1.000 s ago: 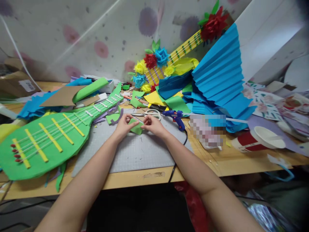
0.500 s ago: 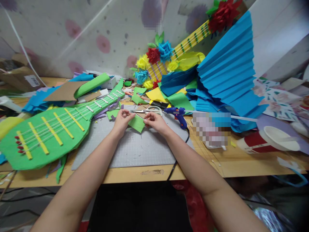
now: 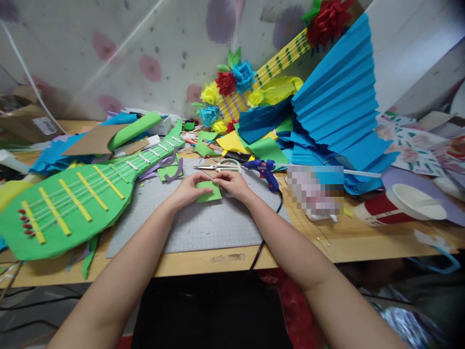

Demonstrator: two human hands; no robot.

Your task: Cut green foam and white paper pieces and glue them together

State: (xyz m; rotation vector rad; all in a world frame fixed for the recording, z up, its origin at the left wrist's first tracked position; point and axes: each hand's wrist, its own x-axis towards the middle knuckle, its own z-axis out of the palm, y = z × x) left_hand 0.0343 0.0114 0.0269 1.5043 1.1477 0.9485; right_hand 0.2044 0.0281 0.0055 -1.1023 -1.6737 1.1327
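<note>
A small piece of green paper (image 3: 212,196) is held between my two hands over the grey cutting mat. My left hand (image 3: 187,190) is closed on its left side, fingers along the upper edge. At the upper right, my right hand (image 3: 233,185) pinches the paper, and the fingertips of both hands nearly meet. Just beyond the hands lies a pair of scissors (image 3: 225,166) with pale handles. A thin dark line shows by the fingertips; I cannot tell what it is. To the right of the scissors rests a blue glue gun (image 3: 263,170) with a long white glue stick in it.
A green paper lute-like instrument (image 3: 72,206) lies on the left, overlapping the cutting mat (image 3: 218,232). Behind are paper scraps (image 3: 205,144) and a flower-covered yellow guitar (image 3: 232,104). Pleated blue paper (image 3: 337,92) rises on the right, beyond a red-and-white cup (image 3: 378,206). A black cord (image 3: 259,252) crosses the table edge.
The green paper has come nearer to me and turned, its lower edge now lying more level. My left hand has shifted right and nearer, reaching further over the paper. The view has shifted slightly.
</note>
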